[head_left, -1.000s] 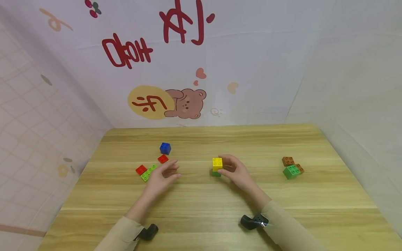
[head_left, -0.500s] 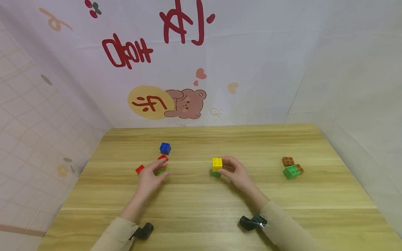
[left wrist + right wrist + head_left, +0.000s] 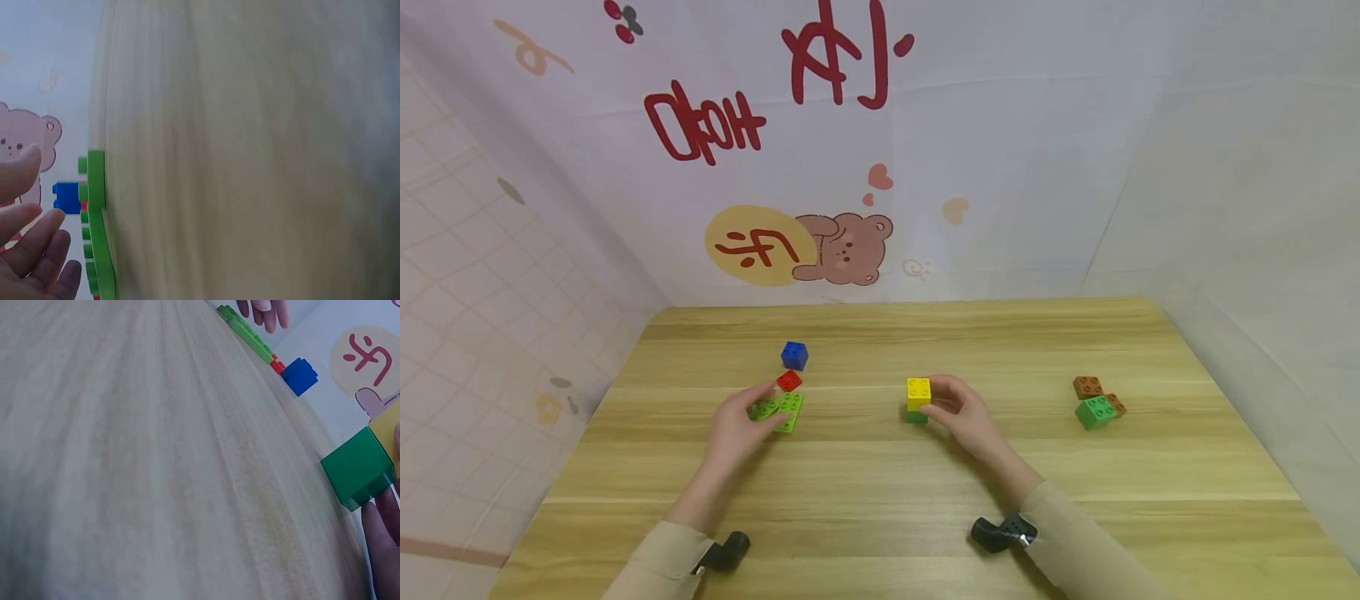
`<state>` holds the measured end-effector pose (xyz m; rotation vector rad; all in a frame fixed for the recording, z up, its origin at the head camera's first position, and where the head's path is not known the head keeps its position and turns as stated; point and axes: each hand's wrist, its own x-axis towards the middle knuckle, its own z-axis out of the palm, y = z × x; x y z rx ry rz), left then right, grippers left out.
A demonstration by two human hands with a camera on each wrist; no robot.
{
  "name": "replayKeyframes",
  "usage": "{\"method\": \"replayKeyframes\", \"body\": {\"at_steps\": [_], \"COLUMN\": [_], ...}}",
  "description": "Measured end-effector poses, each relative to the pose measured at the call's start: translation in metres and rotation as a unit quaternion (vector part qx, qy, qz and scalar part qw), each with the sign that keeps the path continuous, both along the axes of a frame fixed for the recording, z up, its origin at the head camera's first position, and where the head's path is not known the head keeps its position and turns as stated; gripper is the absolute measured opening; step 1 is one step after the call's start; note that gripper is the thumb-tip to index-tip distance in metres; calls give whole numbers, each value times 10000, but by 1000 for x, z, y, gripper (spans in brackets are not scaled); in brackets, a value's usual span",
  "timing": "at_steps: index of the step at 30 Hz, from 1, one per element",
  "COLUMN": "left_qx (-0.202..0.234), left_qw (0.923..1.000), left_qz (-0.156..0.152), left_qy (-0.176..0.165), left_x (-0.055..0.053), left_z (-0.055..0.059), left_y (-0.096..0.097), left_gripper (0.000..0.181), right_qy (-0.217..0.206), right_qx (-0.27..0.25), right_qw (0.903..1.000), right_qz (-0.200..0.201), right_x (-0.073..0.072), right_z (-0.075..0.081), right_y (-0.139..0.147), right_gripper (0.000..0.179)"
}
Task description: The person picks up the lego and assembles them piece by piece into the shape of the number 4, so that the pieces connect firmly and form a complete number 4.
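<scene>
Yellow plastic brick [image 3: 918,387], square on top with its studs up, sits on a green plastic block [image 3: 357,464] in the fingers of my right hand [image 3: 967,423]. I judge the pair light, stiff and hard to break, though the smooth sides may slip a little; the flat opposite faces look the best place to take hold. My right thumb meets the near edge of the yellow brick while the fingers bend round its far side, pinching it. Whether the green block touches the table I cannot tell.

My left hand [image 3: 733,429], thumb and fingers well parted and gripping nothing, hovers at two lime-green studded plastic plates [image 3: 790,410] lying side by side. Whether its thumb touches one is unclear.

Just beyond them lie a flat red plastic brick [image 3: 789,381] and a blue plastic cube brick [image 3: 794,355]. Well off to my right, a green studded plastic brick [image 3: 1096,411] rests beside two brown plastic bricks [image 3: 1087,386] on the wood-grain table [image 3: 880,500].
</scene>
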<state>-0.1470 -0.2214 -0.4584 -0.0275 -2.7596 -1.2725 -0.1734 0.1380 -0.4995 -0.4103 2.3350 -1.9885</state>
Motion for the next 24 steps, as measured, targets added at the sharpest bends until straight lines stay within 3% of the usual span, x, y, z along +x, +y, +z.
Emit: {"method": "replayKeyframes", "body": {"at_steps": [10, 17, 24], "left_qx": [-299, -998, -1242], "left_qw": [9994, 9947, 9912], "left_qz": [2, -228, -419], "left_qy": [-194, 88, 163], "left_x": [-1, -5, -12], "left_z": [0, 0, -4], "left_y": [-22, -33, -39], "left_gripper": [59, 58, 54], "right_qy": [-6, -48, -41], "right_qx": [-57, -24, -118], "right_qw": [10000, 10000, 9999], "right_qz": [20, 60, 71], "right_x": [0, 13, 14], "right_z": [1, 31, 31], "right_y": [-1, -6, -5], "right_gripper": [38, 36, 36]}}
